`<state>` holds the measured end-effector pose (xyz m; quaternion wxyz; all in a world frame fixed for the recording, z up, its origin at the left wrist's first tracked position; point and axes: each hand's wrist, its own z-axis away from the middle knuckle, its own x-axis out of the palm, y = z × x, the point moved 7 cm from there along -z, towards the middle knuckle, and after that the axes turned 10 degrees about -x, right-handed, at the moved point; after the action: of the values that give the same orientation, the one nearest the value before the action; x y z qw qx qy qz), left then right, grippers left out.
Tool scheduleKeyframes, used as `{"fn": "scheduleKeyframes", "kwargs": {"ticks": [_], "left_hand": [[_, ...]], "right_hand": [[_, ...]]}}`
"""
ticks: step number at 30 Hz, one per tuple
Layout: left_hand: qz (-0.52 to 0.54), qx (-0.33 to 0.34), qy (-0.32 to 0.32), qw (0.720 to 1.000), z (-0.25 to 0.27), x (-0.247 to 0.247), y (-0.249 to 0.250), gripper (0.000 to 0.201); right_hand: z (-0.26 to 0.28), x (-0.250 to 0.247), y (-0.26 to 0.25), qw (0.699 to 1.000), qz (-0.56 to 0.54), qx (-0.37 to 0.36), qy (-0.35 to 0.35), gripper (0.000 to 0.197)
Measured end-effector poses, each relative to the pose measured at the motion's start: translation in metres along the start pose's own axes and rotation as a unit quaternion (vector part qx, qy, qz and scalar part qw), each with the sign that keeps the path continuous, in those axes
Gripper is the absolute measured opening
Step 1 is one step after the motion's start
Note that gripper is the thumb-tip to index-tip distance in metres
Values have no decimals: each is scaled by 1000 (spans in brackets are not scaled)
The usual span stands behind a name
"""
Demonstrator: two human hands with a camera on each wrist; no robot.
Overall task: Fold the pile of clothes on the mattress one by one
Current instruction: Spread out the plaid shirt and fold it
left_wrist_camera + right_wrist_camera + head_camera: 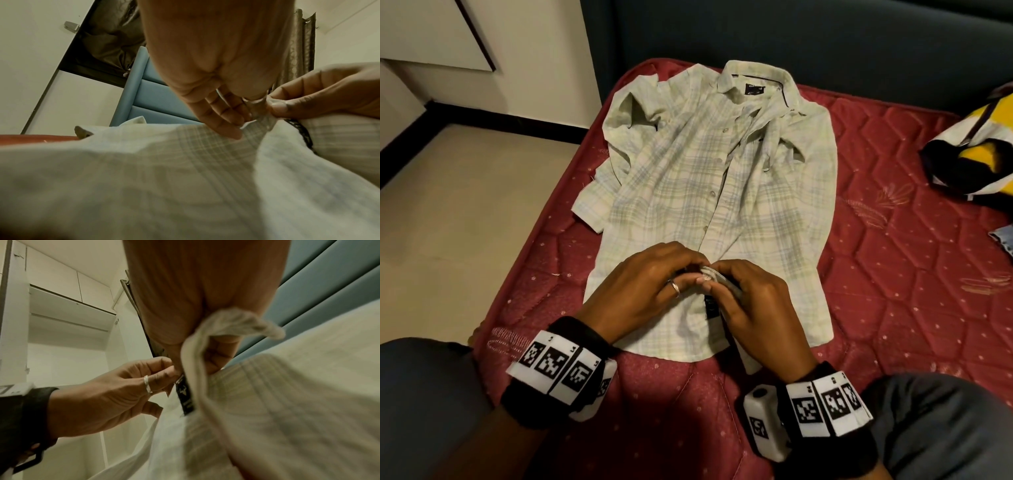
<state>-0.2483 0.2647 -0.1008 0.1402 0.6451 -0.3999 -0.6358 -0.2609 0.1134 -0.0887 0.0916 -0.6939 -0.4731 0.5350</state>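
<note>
Buttons come first, I judge, so the plaid shirt lies face up and spread flat on the red mattress, collar away from me, hem at my knees. My left hand and right hand meet low on the front opening, each pinching one edge of the placket so the two sides come together at a button there. Only the head view shows the crumpled sleeves and the yellow and black garment waiting at the mattress's right edge. My left wrist view shows my fingertips nipping the cloth; the right wrist view shows the black label inside the opening and the ring on my left hand
</note>
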Motion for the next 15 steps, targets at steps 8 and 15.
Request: {"fn": "scheduleKeyframes", "kwargs": {"ticks": [8, 15], "left_hand": [[56, -9, 13, 998, -4, -5, 3, 30], [20, -20, 30, 999, -3, 1, 3, 24]], "right_hand": [[2, 3, 13, 986, -129, 109, -3, 12], [5, 0, 17, 982, -120, 143, 20, 8]]}}
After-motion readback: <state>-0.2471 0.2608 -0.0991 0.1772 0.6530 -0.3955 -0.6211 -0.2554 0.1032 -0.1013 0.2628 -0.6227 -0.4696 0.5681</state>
